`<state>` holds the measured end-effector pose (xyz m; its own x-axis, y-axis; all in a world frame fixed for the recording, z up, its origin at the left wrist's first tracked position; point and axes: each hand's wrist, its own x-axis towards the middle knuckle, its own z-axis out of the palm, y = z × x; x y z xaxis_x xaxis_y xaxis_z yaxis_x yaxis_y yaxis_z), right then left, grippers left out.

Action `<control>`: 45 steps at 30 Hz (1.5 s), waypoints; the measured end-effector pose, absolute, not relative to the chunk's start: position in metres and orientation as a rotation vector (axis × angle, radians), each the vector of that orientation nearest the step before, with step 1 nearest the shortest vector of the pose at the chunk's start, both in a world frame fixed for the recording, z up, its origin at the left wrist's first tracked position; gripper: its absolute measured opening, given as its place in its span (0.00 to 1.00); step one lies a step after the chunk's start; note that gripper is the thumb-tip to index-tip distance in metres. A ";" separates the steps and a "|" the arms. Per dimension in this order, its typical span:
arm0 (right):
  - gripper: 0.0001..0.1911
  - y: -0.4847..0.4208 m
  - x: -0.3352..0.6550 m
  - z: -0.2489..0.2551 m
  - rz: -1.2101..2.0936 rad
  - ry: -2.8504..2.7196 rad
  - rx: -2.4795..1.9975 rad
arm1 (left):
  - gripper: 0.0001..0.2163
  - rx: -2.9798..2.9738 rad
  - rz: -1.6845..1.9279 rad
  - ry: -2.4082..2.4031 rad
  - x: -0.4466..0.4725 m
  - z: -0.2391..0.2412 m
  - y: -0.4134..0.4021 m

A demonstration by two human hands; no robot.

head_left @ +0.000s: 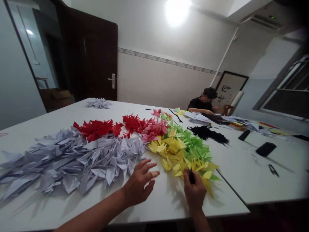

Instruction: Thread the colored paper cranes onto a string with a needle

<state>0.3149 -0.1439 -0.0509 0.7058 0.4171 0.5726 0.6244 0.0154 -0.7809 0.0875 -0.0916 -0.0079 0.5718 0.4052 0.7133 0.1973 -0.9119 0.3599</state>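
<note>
My left hand (140, 183) hovers over the white table (156, 199) with its fingers spread and nothing in it, right at the edge of a big heap of lavender paper cranes (72, 161). My right hand (194, 190) is closed round a small dark, thin object (191, 176) that I cannot make out, its tip against the pile of yellow paper cranes (178, 154). Green cranes (195, 145) lie just behind the yellow ones. Red cranes (101, 128) and pink cranes (154, 129) sit further back.
A small lavender pile (98, 103) lies at the far left of the table. A black crane heap (209, 133), two dark phones (265, 149), scissors (273, 169) and loose paper are on the right. Another person (204, 102) sits at the far end. A dark door (89, 54) stands behind.
</note>
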 end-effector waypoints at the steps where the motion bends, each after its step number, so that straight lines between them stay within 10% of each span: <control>1: 0.22 -0.142 0.309 -0.044 -0.150 -0.833 -1.541 | 0.15 2.405 1.276 0.495 0.093 -0.008 -0.085; 12: 0.16 -0.049 0.225 0.000 0.571 -1.004 -0.985 | 0.27 0.875 1.107 0.499 0.110 0.007 -0.032; 34: 0.09 -0.049 0.222 -0.021 0.314 -1.674 -1.039 | 0.17 0.812 1.436 0.676 0.097 -0.007 -0.006; 45: 0.16 -0.049 0.219 -0.013 0.713 -1.521 -1.077 | 0.15 0.989 1.437 0.646 0.097 -0.008 -0.012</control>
